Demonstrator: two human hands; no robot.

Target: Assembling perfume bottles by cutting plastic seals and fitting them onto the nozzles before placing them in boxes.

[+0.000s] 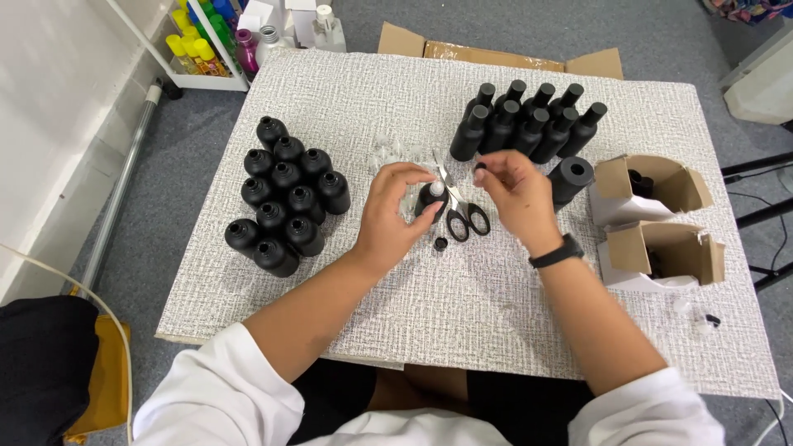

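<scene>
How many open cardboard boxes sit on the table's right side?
2: an upper box beside the lying black bottle, and a lower box just below it, both near the table's right edge.

The left hand (pixel 395 211) holds a small black bottle (pixel 431 198) with a white top. The right hand (pixel 516 194) pinches a tiny black cap (pixel 480 167) just above it. Black scissors (pixel 460 211) lie between the hands on the white table (pixel 462 314). Open black bottles (pixel 285 194) stand on the left. Capped bottles (pixel 529 124) stand at the back. Two open boxes (pixel 657 219) sit on the right.
</scene>
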